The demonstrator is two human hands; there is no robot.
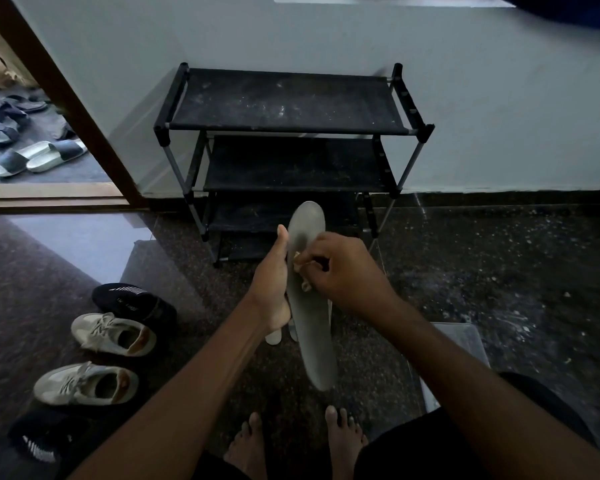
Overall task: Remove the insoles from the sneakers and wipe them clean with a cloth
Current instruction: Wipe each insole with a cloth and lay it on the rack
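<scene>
A long grey insole [313, 327] stands upright in front of me. My left hand [272, 282] grips its left edge, thumb up along the side. My right hand [343, 271] is closed on a small pale cloth [302, 271] and presses it against the insole's face. Other pale insoles [274, 336] show partly behind my left hand. Two white sneakers [113, 334] [85, 382] lie on the floor at the left, openings up. Two black sneakers [132, 301] [40, 441] lie beside them.
A black three-tier shoe rack [288, 102] stands against the wall ahead. A doorway at the left shows several slippers [39, 155] outside. A translucent container [465, 344] sits on the floor at the right. My bare feet [298, 441] rest on the dark speckled floor.
</scene>
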